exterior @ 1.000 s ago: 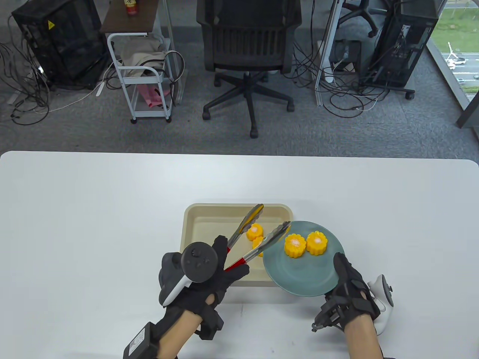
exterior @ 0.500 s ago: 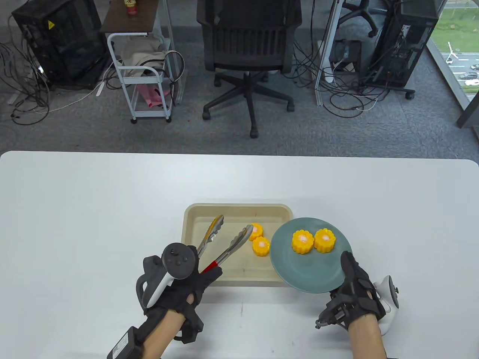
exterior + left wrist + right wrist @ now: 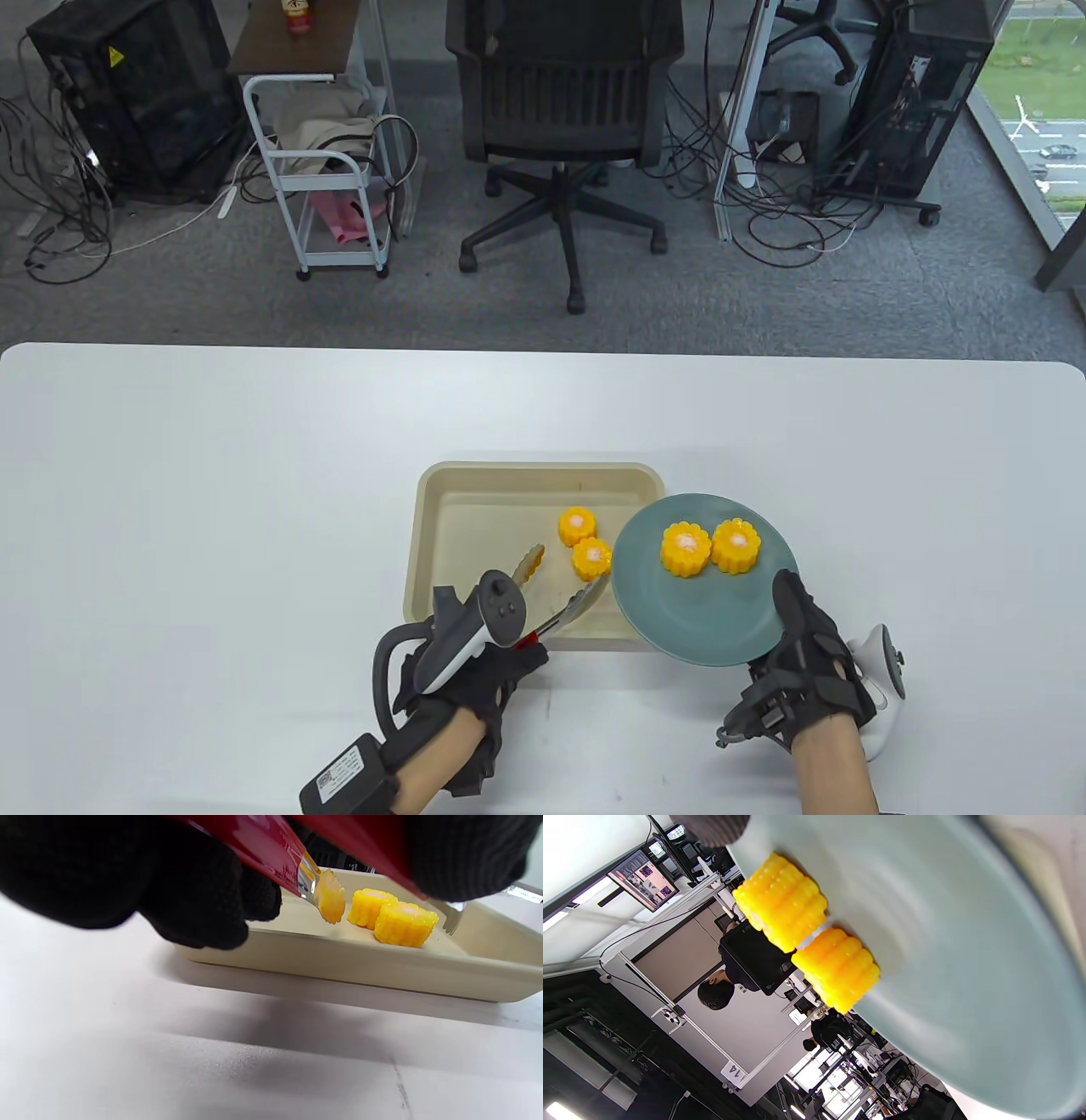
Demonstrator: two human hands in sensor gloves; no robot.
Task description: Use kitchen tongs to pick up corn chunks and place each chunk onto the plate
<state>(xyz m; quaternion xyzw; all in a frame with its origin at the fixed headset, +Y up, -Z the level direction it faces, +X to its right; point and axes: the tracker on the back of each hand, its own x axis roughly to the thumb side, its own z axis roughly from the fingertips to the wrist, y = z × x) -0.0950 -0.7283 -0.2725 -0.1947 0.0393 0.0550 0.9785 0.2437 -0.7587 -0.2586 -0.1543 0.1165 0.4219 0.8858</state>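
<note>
My left hand grips the red handles of the kitchen tongs, whose spread tips sit low over the near side of the beige tray. Two yellow corn chunks lie in the tray, just beyond the tongs' tips; the left wrist view shows these chunks between the two tips with nothing clamped. My right hand holds the teal plate by its near right rim, raised over the tray's right edge. Two more corn chunks lie on the plate.
The white table stretches wide to the left and right of the tray. Beyond its far edge stand an office chair, a small cart and computer towers with cables on the floor.
My left hand drew the tongs back toward me, then right, lowering the tips near the nearer chunk. The plate shifted a little to the right, then held still.
</note>
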